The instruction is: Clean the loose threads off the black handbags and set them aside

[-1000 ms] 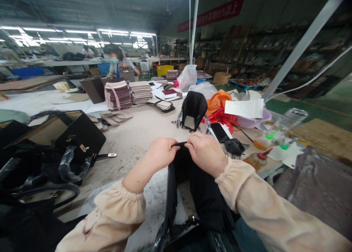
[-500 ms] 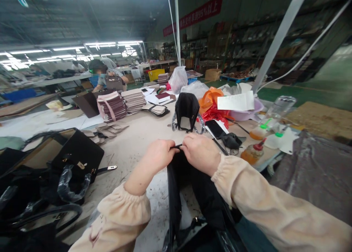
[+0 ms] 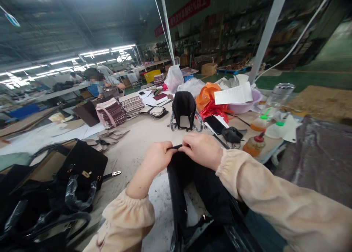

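Observation:
A black handbag [image 3: 176, 193] stands in front of me with its top gaping toward me. My left hand [image 3: 158, 156] pinches the left part of its far rim between thumb and fingers. Close beside it, my right hand [image 3: 202, 149] is closed on the same rim, thumb and fingertips pressed together. A short stretch of black edge shows between the two hands. The bag's lower inside is dark and partly hidden. Past my hands a smaller black bag [image 3: 184, 110] with plastic-wrapped handles stands open on the table.
Several black handbags [image 3: 85, 167] with wrapped handles lie at the left. Behind are stacked brown pieces [image 3: 111, 112]. At the right are a phone [image 3: 215, 124], a red-capped bottle [image 3: 253, 145] and a purple basin [image 3: 255, 98]. A co-worker [image 3: 100, 81] stands across the room.
My view has tilted and shifted slightly, so the bags at the left sit lower and further right. Both hands keep their grip on the rim.

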{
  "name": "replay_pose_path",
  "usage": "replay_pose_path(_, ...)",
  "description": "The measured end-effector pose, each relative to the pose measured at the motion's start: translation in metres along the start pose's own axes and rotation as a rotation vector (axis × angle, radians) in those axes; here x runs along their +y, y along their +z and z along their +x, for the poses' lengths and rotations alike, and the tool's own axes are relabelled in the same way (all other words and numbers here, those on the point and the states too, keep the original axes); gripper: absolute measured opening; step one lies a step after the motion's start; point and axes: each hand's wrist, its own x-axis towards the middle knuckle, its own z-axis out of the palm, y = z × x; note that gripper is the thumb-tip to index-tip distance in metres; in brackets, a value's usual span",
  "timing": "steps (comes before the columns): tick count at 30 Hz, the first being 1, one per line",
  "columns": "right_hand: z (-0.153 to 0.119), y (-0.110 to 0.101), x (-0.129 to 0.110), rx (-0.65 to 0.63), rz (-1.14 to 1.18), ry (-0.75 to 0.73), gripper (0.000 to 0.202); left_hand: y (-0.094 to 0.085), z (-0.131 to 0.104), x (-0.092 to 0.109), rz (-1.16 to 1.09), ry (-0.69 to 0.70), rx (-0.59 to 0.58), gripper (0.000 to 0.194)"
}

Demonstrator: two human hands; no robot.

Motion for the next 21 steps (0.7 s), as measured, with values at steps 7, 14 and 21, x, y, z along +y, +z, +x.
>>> replay_pose_path(7,-0.003,0.000,0.017,-0.010,0.165,-0.015,0.029,-0.001,0.001,0.000,-0.021,-0.013,-0.021,0.025)
replay_pose_path(14,0.000,0.002,0.024,-0.084,0.153,-0.070,0.018,-0.002,0.001,0.000,-0.029,-0.001,-0.028,0.027)
replay_pose_path(21,0.001,0.002,0.025,-0.098,0.178,-0.068,0.018,-0.001,0.001,-0.002,-0.076,0.008,-0.031,0.027)
